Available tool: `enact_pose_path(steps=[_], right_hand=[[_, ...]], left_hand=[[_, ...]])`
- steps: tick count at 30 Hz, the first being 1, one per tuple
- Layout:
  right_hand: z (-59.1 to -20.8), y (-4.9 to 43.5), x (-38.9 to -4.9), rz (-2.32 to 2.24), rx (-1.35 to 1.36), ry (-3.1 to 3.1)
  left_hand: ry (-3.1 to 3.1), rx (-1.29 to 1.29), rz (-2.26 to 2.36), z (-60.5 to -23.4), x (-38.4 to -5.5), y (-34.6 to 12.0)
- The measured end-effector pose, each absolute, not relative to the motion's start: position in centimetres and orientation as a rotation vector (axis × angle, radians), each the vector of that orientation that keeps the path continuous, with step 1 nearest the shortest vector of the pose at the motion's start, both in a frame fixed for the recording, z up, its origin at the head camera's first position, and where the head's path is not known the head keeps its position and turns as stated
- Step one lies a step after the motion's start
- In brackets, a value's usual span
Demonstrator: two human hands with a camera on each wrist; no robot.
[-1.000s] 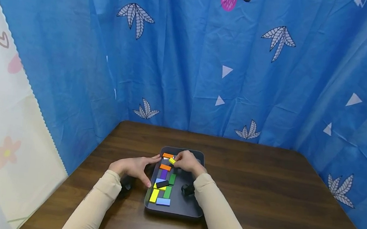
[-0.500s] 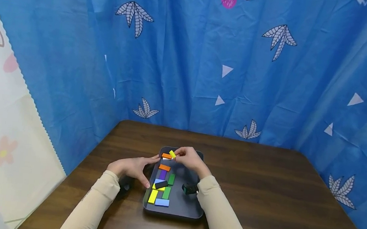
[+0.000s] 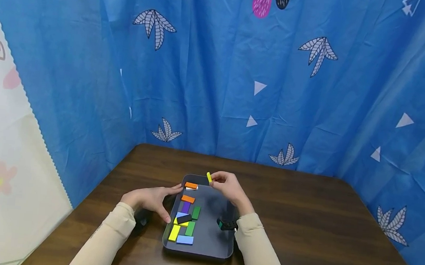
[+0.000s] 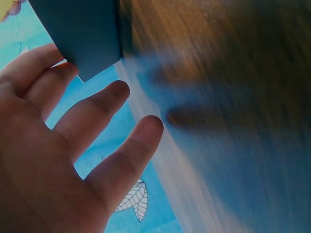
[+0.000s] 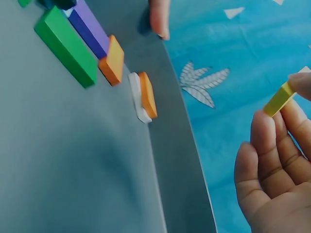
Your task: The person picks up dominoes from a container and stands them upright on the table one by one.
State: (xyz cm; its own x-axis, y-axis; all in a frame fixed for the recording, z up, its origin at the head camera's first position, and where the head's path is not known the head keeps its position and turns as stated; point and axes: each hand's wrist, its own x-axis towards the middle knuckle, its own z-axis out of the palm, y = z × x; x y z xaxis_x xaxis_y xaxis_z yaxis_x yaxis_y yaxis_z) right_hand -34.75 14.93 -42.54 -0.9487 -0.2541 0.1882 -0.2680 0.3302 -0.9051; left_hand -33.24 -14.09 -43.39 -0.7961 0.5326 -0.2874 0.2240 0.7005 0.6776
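My right hand (image 3: 230,189) pinches a small yellow block (image 3: 209,177) between thumb and fingers over the far end of a dark grey tray (image 3: 210,251). In the right wrist view this yellow block (image 5: 279,100) stands out against the curtain, apart from the tray's wall. My left hand (image 3: 150,199) spreads along the tray's left side, fingertips at the far left rim and thumb near the middle of that edge. In the left wrist view the left hand's fingers (image 4: 141,136) are extended, two fingertips right at the tray's wall (image 4: 90,39).
Along the tray's left half lie several blocks: an orange block (image 3: 191,185) on a white one, another orange block (image 3: 188,199), a purple block (image 3: 186,207), green blocks, and a black block (image 3: 184,219) resting across others. Blue curtain (image 3: 219,65) hangs behind the brown table (image 3: 303,226).
My right hand has lifted the yellow block away from the orange and white blocks, up and to the right, turning it more upright. The left hand stays at the tray's edge.
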Motion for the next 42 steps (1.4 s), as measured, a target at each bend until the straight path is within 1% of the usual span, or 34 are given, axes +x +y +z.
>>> enact_pose_path(steps=[7,15,21,27,35,42], right_hand=[[-40.7,17.1,-32.0,1.889,0.422,-2.403],[-43.9,19.4,-33.4,1.912,0.301,-2.322],[-43.5,21.1,-33.1,1.867,0.359,-2.275],[-43.4,22.9,-33.0,1.811,0.311,-2.301],[-44.9,25.0,-33.1,1.695,0.23,-2.446],[-46.4,26.2,-33.2,1.699,0.19,-2.485]], left_hand=[[2.442,0.624,0.866,-43.3,-33.4,-14.2],[2.444,0.621,0.849,-43.3,-33.3,-14.0],[2.438,0.616,0.875,-43.1,-33.4,-14.1],[2.444,0.623,0.865,-43.0,-33.4,-14.0],[2.423,0.612,0.895,-43.2,-33.3,-14.1],[2.415,0.594,0.91,-43.6,-33.5,-14.1]])
